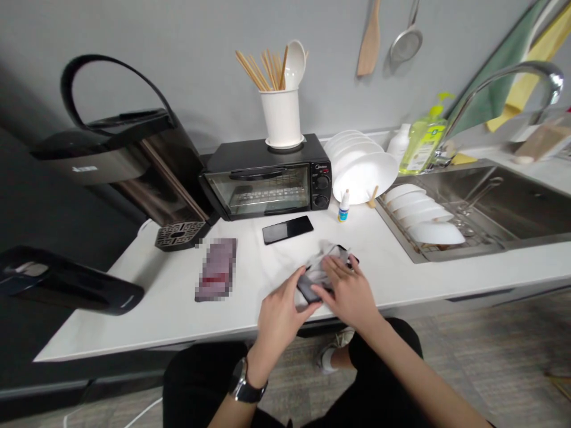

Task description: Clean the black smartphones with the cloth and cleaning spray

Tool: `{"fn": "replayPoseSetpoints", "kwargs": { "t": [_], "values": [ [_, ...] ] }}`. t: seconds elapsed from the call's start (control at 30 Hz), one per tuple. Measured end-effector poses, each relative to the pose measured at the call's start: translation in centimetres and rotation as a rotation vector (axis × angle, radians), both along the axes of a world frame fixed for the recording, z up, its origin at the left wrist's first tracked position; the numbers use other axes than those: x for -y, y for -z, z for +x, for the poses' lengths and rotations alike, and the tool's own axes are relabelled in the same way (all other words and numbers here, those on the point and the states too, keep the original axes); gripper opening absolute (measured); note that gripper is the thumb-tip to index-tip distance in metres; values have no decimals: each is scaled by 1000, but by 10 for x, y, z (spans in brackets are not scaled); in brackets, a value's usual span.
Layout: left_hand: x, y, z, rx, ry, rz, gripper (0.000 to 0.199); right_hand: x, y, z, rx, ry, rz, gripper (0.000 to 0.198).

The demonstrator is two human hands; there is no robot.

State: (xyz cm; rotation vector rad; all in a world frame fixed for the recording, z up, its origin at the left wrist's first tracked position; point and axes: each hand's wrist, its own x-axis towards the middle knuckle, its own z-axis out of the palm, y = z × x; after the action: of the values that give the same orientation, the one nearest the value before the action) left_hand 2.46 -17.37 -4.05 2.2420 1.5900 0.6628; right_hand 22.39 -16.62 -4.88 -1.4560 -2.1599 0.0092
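A light grey cloth lies bunched over a dark, flat, black-edged item near the counter's front edge; the cloth and fingers cover much of that item, so I cannot tell its exact kind. With thumb and index finger, my left hand holds the item's near left end. My right hand presses the cloth onto it, fingers bent over the cloth. Just behind them lies a black smartphone. A small white dropper bottle with a blue and yellow label stands upright farther back.
On the white counter are a blurred-out purple item, a black drinks machine, a dark cylindrical device and a toaster oven. White plates and a sink with bowls are at right.
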Motion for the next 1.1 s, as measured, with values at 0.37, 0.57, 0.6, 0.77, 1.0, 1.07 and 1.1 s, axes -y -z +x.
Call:
{"fn": "replayPoseSetpoints", "kwargs": {
  "t": [0.37,0.57,0.6,0.77,1.0,1.07,1.1],
  "values": [
    [-1,-1,-1,13,7,-8,78,-10,-5,22,-6,5,-17,48],
    [3,-2,-6,24,35,-66,81,14,-1,2,-53,-272,-97,48],
    [3,-1,-6,31,34,-49,81,11,-1,8,-48,-179,-83,41],
    [3,2,-5,41,29,-18,79,14,-1,15,-3,50,21,53],
    [4,1,-2,33,15,3,78,21,-4,19,3,-16,-43,42],
    [4,1,-1,32,0,17,77,19,-4,21,4,110,8,45],
    [4,1,-1,30,-4,17,78,20,-4,19,3,91,10,51]
  ]
}}
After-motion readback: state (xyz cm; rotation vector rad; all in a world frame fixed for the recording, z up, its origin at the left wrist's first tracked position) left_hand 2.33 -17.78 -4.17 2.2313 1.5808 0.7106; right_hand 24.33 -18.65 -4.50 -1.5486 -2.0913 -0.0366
